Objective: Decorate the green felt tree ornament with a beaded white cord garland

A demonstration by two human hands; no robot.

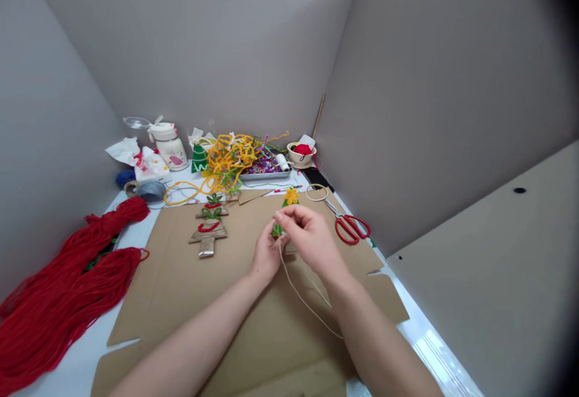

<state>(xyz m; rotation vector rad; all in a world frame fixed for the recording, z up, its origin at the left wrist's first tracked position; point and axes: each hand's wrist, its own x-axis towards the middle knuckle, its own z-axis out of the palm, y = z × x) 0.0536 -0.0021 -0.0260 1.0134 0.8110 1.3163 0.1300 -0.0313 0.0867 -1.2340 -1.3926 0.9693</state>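
Observation:
A small green tree ornament (277, 228) with a yellow yarn flower (291, 196) on top is in my left hand (268, 253), whose fingers close round its lower left side. My right hand (312, 239) works in front of the ornament, thumb and forefinger pinched together at its face. A thin cream cord (296, 288) comes out at those fingertips and loops down toward my right forearm. Part of the ornament and its brown trunk are hidden behind my right hand. To the left, two brown tree ornaments (208, 230) with red beads and green bows lie overlapping.
Brown cardboard (181, 300) covers the table. Red-handled scissors (347, 228) and a cream ring (316, 192) lie right. Red yarn (85, 264) is heaped left. Behind are a white bottle (170, 149), orange yarn (230, 155), a bead tray (266, 175) and a bowl (301, 157). Grey panels (226, 47) surround the table.

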